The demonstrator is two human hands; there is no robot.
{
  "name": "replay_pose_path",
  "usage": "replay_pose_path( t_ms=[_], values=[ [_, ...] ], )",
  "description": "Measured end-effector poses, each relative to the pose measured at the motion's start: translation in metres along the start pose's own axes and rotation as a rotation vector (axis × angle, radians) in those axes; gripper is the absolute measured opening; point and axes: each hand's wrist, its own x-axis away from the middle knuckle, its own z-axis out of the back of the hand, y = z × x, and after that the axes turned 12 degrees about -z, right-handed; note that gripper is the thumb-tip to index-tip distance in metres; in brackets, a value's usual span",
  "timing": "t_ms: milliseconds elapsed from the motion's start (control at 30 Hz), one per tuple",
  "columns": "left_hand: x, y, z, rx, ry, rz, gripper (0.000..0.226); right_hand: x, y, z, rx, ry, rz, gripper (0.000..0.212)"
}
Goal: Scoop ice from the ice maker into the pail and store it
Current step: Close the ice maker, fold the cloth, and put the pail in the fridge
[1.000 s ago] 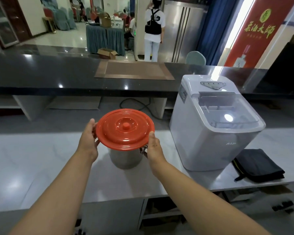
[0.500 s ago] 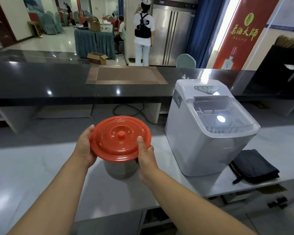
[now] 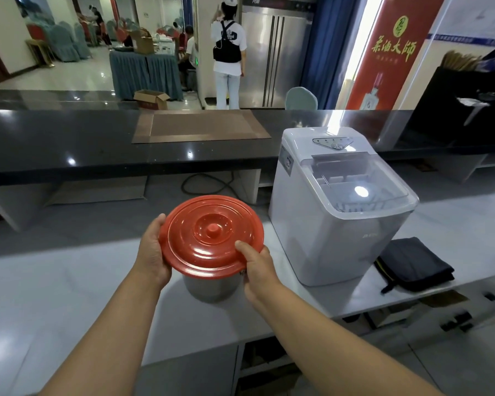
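The round red plastic lid point(image 3: 210, 234) sits just left of the frame's centre, covering the mouth of the stainless steel pail point(image 3: 212, 288), which stands on the pale marble table point(image 3: 55, 281). The lid looks tilted toward the camera; whether it is seated or already lifting off I cannot tell.

The left hand point(image 3: 152, 255) cups the lid's left rim, with its fingers hidden underneath. The right hand point(image 3: 259, 271) pinches the lower right rim, thumb pressed on top and fingers curled below. Both hands grip the lid, not the pail.

The lid is probably light and stiff, thin moulded plastic with raised rings and a small centre knob. Its glossy surface may be slippery, so the overhanging rim is the surer hold; the knob would suit one hand. The pail is likely rigid, light while empty, and much heavier and cold once filled. Its smooth metal wall offers little purchase, so a hold at the side fittings under the rim seems better.

The white ice maker point(image 3: 326, 238) stands just right of the pail, its clear lid point(image 3: 355, 181) down. A folded black cloth point(image 3: 412, 264) lies at the lower right.
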Motion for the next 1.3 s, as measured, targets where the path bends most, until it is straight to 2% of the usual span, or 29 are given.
replay_pose_path(
  t_ms=[200,467,600,933,1200,1300],
  values=[
    [0.021,-0.006,-0.030,-0.029,-0.038,-0.022,0.034,0.018,-0.011,0.032,-0.089,-0.017,0.002,0.038],
    [0.066,-0.017,-0.072,-0.047,0.036,0.032,0.016,0.052,-0.024,0.085,-0.095,-0.027,0.009,0.043],
    [0.099,-0.029,-0.094,-0.042,0.079,0.034,0.015,0.077,-0.026,0.117,-0.067,-0.047,-0.020,0.043],
    [0.193,-0.077,-0.165,-0.062,0.132,0.054,0.018,0.137,-0.032,0.230,-0.056,-0.051,-0.079,0.046],
    [0.246,-0.130,-0.243,-0.054,0.051,0.193,0.011,0.175,-0.048,0.338,-0.064,0.042,-0.027,0.042],
    [0.262,-0.149,-0.279,-0.055,0.023,0.238,0.018,0.189,-0.056,0.378,-0.125,0.067,0.000,0.034]
  ],
)
